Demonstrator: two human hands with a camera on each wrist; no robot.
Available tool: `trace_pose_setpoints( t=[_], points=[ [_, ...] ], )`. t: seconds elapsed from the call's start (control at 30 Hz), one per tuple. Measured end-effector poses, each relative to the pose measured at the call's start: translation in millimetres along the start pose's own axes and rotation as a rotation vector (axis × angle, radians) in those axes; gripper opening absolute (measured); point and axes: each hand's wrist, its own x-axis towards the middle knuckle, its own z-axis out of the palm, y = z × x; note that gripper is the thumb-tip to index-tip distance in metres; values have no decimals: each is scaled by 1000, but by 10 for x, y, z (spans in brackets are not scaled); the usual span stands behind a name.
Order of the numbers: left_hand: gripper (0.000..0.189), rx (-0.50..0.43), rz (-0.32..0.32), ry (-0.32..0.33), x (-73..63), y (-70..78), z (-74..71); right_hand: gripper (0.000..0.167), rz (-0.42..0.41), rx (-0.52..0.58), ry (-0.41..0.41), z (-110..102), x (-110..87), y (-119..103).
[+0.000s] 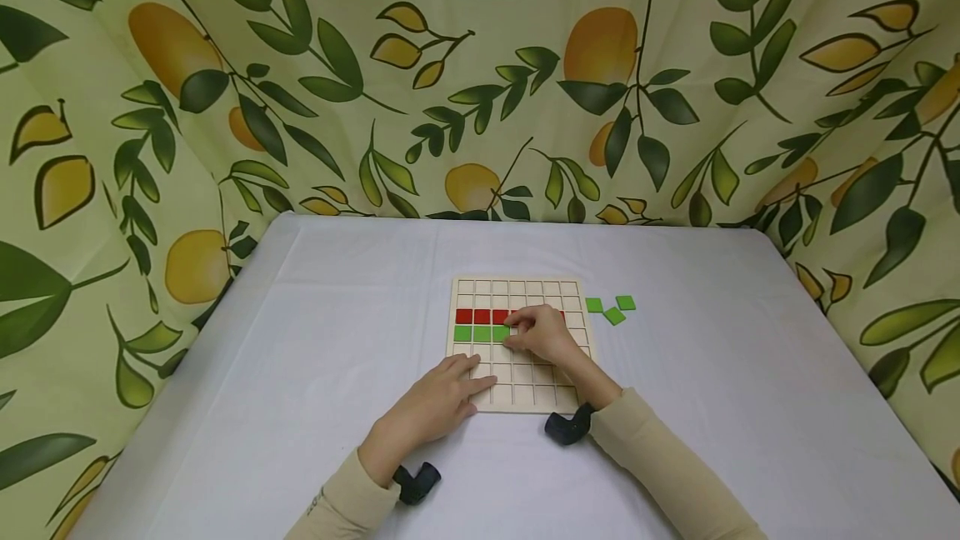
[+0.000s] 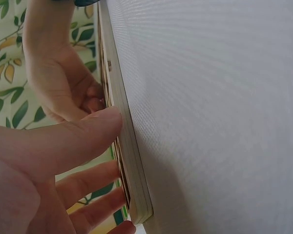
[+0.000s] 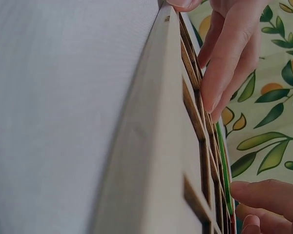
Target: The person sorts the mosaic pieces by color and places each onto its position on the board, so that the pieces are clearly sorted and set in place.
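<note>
A square wooden grid board [image 1: 525,396] lies on the white-covered table. Across it runs a row of red square tiles [image 1: 482,317], partly hidden by my right hand [image 1: 542,333]. Just below are green square tiles [image 1: 462,333] in the leftmost cells. My right thumb and index finger pinch the rightmost green tile [image 1: 500,333] of that row at its cell. My left hand [image 1: 438,397] rests at the board's near left corner with fingers spread over its cells. In the left wrist view, the left thumb [image 2: 95,134] lies against the board's edge [image 2: 129,146].
Three loose green tiles [image 1: 614,316] lie on the table just right of the board. White cloth [image 1: 337,315] covers the table, and a leaf-and-fruit patterned curtain [image 1: 480,107] hangs behind and at both sides. Black wrist straps [image 1: 567,426] sit by the sleeves.
</note>
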Motion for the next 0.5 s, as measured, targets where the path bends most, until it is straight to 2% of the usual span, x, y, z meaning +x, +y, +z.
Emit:
trace_pose_setpoints(
  t=[0.3,0.5],
  points=[
    [41,4,6,1,-1,3,-9,22,-24,25,-18,-99,-42,11],
    [41,0,7,7,-3,9,-11,22,-10,27,-17,-164,-70,24]
  ],
)
